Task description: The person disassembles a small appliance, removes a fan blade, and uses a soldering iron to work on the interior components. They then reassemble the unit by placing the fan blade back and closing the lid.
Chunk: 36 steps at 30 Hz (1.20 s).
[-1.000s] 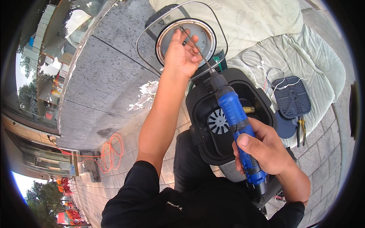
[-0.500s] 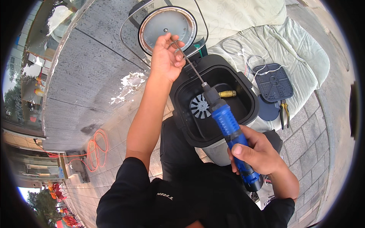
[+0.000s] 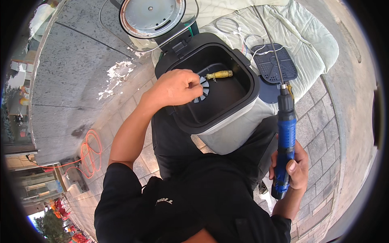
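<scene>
My left hand (image 3: 177,86) reaches down into the black tub (image 3: 194,126) of an open-lidded appliance. Its fingers are closed at the middle of a grey fan wheel (image 3: 205,85), whose left half they hide. Beside the wheel lies a screwdriver with a yellow handle (image 3: 220,74). Off to the right of the tub, my right hand (image 3: 292,168) is wrapped round the lower body of a blue power screwdriver (image 3: 286,135). Its long thin bit points away from me.
The round-faced lid (image 3: 152,18) stands raised behind the tub. On the pale quilted cover (image 3: 316,44) lie a black perforated tray (image 3: 275,65) and white wires. An orange cord (image 3: 90,156) is coiled on the paving by the grey wall (image 3: 69,85).
My left hand has left the bit near the lid and come down to the fan wheel. The power screwdriver has swung right and now points straight ahead. The whole view has shifted.
</scene>
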{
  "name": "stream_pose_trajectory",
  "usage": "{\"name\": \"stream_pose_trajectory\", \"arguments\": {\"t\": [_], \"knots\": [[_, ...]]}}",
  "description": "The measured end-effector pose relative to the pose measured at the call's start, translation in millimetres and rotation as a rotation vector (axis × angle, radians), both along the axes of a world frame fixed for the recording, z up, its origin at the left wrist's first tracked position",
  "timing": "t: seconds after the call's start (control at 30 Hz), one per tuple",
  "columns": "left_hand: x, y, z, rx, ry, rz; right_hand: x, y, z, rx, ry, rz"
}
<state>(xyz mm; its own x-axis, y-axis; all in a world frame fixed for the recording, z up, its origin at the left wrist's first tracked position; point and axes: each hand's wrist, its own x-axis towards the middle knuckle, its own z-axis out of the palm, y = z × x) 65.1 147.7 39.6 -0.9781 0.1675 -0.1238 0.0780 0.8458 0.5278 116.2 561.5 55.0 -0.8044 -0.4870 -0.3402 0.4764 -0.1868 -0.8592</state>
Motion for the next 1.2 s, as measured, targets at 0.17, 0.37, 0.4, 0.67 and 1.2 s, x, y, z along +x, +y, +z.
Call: {"name": "stream_pose_trajectory", "arguments": {"t": [0.17, 0.37, 0.4, 0.67, 1.2], "knots": [[1, 27, -22, -0.402, -0.202, -0.176, -35, 5, -7, 0.251, 0.175, -0.029], [0, 36, -52, -0.428, -0.252, -0.361, -102, -18, -20, 0.65, 0.286, 0.122], [1, 37, -55, -0.44, -0.28, -0.391, -114, -27, -26, 0.707, 0.306, 0.15], [7, 33, -69, -0.441, -0.367, -0.39, -179, -99, -89, 1.103, 0.598, 0.195], [16, 30, -64, -0.369, -0.173, -0.37, -221, -87, -88, 1.124, 0.514, 0.029]]}}
